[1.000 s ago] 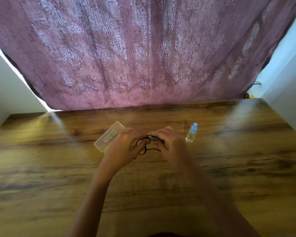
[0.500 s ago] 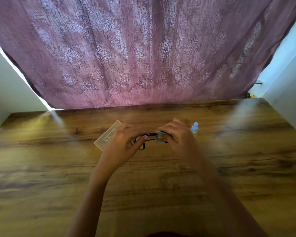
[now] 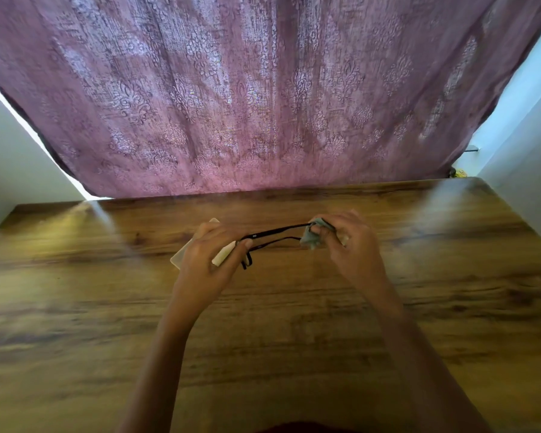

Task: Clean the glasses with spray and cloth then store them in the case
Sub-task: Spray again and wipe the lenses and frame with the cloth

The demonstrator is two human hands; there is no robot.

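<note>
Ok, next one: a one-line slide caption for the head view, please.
Left hand holds black glasses over wooden table while right hand pinches grey cloth round one end.

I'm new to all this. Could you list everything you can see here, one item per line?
wooden table: one, brown, fills the foreground
patterned curtain: one, mauve, behind the table
walls: two, white, either side
black thin-framed glasses: one, black, held between both hands
grey-green cleaning cloth: one, grey-green, bunched round the glasses' right end
translucent plastic case: one, pale cream, on the table, partly hidden
left hand: one, pinches the glasses
right hand: one, grips the cloth
</note>
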